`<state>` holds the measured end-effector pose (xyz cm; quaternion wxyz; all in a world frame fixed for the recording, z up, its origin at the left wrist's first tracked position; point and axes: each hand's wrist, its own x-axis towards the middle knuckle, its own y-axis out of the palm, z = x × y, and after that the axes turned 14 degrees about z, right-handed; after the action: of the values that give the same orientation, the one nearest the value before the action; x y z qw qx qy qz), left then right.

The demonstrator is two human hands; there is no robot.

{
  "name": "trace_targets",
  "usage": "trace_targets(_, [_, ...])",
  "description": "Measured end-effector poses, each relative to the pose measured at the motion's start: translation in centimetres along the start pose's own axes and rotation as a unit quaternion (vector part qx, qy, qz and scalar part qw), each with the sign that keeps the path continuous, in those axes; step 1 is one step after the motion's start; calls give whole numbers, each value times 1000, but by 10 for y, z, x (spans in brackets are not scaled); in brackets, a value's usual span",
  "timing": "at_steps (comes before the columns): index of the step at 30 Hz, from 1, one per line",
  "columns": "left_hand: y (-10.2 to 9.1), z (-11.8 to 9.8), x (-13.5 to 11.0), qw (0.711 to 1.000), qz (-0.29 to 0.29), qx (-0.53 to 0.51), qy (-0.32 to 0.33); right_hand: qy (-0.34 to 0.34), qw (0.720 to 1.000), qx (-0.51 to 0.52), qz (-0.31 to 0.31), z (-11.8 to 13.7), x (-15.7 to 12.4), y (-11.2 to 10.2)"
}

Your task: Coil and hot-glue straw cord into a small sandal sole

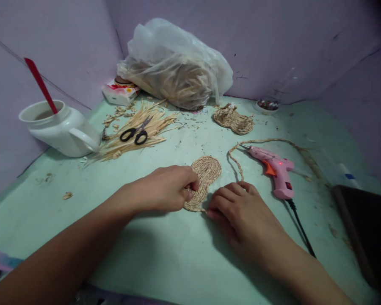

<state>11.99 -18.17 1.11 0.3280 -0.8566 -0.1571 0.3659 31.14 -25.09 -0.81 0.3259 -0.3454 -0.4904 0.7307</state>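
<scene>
A coiled, sole-shaped piece of braided straw cord (207, 171) lies flat on the green table. My left hand (173, 188) is closed at its left edge, fingers curled over the rim. At the lower right of the coil, my right hand (238, 209) pinches the loose end of the cord. That braided cord (236, 159) comes out past my right fingers, loops up and runs off to the right. Beside it lies a pink glue gun (274, 167) with a lit red light, its nozzle close to the cord. My right fingertips are partly hidden.
Black-handled scissors (136, 132) rest on loose straw strips (120, 150). To the left stands a white pitcher (68, 131) holding a red stick. Behind are a bulging plastic bag (180, 63), a finished-looking woven piece (233, 118) and a small dish (266, 106). A dark phone-like slab (365, 228) lies right.
</scene>
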Motion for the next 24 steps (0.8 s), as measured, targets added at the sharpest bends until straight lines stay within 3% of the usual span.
trace_targets(5, [-1,-1,0,1000,0,2,9,-23,1000,17,1,-2,-1,3])
trace_targets(12, [-1,-1,-1,1000,-7,1,23,55,998,0,3,3,-1,3])
trace_targets(17, [0,0,-1,1000,-11,0,24,51,998,32,-16,2,-1,6])
trace_targets(24, [1,1,-2,1000,-7,-5,19,59,995,83,16,-1,-2,4])
